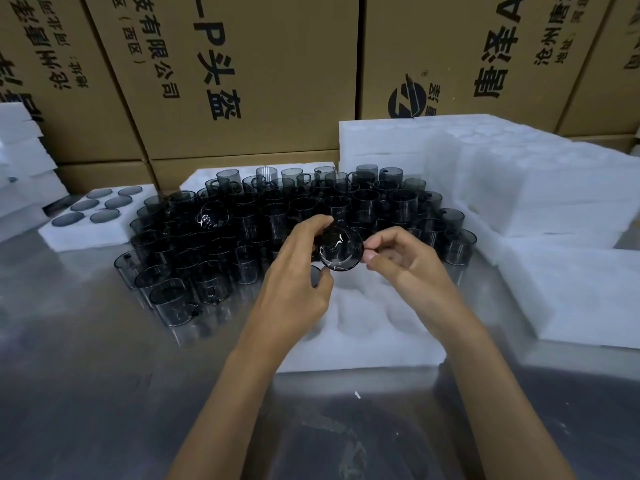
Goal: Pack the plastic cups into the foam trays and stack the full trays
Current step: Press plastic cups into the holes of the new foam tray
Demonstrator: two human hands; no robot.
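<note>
A smoky grey plastic cup (pixel 341 249) is held tilted toward me above a white foam tray (pixel 374 327) with round pockets. My left hand (pixel 298 268) grips the cup from the left, fingers curled round its rim and side. My right hand (pixel 405 256) pinches its right edge with thumb and fingertips. Behind the hands, several more grey cups (pixel 242 230) stand crowded on the metal table. At the left, a filled foam tray (pixel 69 237) holds several cups sunk into its pockets.
Stacks of white foam trays (pixel 519 181) rise at the right, and more foam pieces (pixel 24 157) lie at the far left. Brown cardboard boxes (pixel 242 74) wall the back. The shiny metal table (pixel 104 393) stretches toward me.
</note>
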